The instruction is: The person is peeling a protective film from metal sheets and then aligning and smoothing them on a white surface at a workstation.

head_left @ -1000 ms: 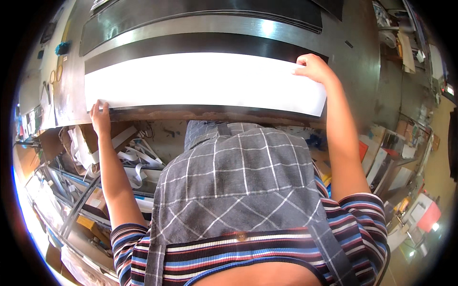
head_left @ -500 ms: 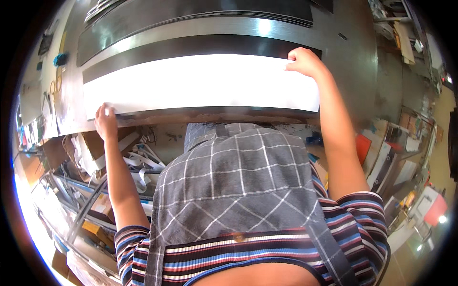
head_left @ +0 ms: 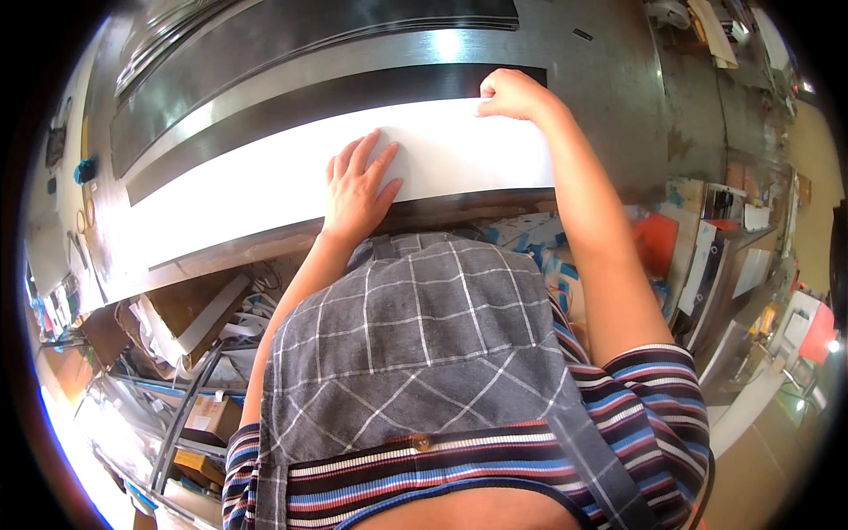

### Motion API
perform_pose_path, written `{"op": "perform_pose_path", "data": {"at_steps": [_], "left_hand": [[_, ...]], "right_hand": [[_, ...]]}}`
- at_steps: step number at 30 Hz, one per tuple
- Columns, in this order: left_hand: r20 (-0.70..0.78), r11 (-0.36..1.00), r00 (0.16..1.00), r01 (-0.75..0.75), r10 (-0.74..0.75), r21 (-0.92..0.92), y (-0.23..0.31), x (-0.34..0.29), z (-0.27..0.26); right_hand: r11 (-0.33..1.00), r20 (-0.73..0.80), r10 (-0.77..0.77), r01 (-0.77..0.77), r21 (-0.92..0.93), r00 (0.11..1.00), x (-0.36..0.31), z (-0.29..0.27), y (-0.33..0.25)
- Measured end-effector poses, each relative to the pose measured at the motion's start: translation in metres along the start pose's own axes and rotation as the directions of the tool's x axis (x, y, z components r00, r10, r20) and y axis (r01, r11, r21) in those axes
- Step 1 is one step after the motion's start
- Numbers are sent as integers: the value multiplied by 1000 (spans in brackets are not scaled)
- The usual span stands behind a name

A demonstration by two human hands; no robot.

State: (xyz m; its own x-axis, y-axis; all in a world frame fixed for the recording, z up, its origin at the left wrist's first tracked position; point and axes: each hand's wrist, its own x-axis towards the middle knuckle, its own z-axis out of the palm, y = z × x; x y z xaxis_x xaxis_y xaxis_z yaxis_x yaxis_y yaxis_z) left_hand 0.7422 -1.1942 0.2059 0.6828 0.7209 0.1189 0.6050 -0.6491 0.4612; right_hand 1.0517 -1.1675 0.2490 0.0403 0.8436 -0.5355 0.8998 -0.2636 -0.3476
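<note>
The grey metal table point(head_left: 609, 106) carries a long black strip point(head_left: 291, 113) beneath the gripping right hand point(head_left: 519, 94), stacked black sheets point(head_left: 291, 40) beyond that grip, and a small dark piece point(head_left: 583, 34) farther right.

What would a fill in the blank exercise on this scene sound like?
The spread left hand rests on a long, flat strip coloured ____.
Of the strip's near and far edges, the right hand is at the ____ one.
A grey checked cloth apron is worn over a knit shirt patterned with multicoloured ____.
Missing words: white; far; stripes.
</note>
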Motion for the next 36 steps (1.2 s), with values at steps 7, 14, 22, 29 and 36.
{"op": "perform_pose_path", "data": {"at_steps": [7, 14, 22, 29, 36], "left_hand": [[98, 986, 992, 57, -73, 157, 1, 0, 0], [65, 962, 989, 112, -132, 250, -4, 2, 30], [-82, 844, 877, 478, -473, 241, -58, -40, -5], [-261, 590, 640, 768, -723, 249, -166, -96, -68], [-354, 469, 498, 866, -792, 170, -247, -125, -106]], "right_hand": [[936, -232, 179, -238, -258, 956, -21, 15, -37], [933, -602, -297, 360, -16, 741, -39, 140, -110], [965, -671, 134, -251, -80, 729, -69, 129, 3], [910, -683, 139, -364, -198, 717, -120, 138, 24], [908, -694, 105, -353, -225, 712, -127, 134, 50]]}}
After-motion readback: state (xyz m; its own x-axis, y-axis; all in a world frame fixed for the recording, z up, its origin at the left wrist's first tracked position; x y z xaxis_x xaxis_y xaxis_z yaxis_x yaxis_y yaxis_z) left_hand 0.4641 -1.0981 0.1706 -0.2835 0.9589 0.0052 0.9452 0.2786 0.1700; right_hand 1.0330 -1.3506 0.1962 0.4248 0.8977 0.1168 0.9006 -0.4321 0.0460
